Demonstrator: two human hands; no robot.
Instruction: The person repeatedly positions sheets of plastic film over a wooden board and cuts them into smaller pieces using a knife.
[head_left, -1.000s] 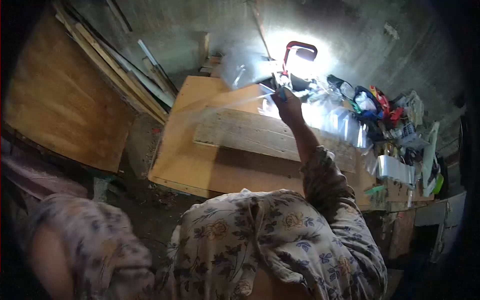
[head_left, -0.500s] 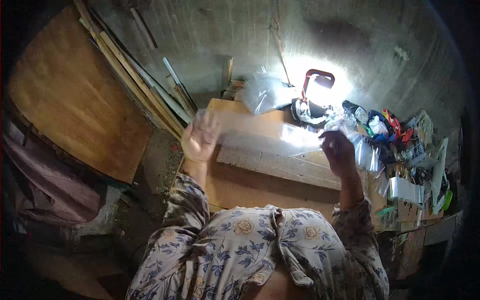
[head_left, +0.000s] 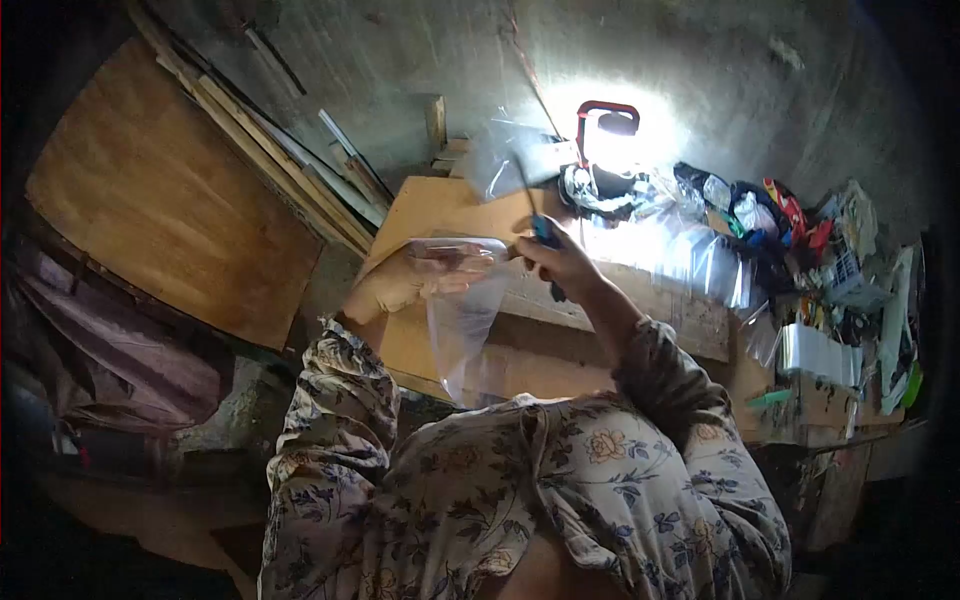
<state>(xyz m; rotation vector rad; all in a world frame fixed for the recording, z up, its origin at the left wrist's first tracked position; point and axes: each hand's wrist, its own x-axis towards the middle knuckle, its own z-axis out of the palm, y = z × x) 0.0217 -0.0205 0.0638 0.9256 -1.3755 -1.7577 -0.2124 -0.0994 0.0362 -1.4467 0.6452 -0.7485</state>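
A clear plastic sheet (head_left: 463, 345) hangs from my left hand (head_left: 405, 283), folded across its fingers, with its lower end near the shirt front. Those fingers point right, partly behind the film, and hold it. My right hand (head_left: 562, 268) grips a slim tool (head_left: 543, 231) with a blue and black handle. Its thin dark shaft points up and away; the exact kind of tool is not clear. The right fingertips are close to the sheet's right edge, and I cannot tell whether they touch it.
A wooden board (head_left: 640, 300) lies on the worktable (head_left: 415, 205). Behind stands a lit lamp (head_left: 618, 122) with a red frame. More clear plastic (head_left: 690, 255), a stack of clear sleeves (head_left: 820, 355) and clutter fill the right side. Timber strips (head_left: 290, 180) lean at left.
My hands have come together from far apart. The plastic, stretched sideways between them before, now hangs from my left hand. The tool in my right hand now shows clearly.
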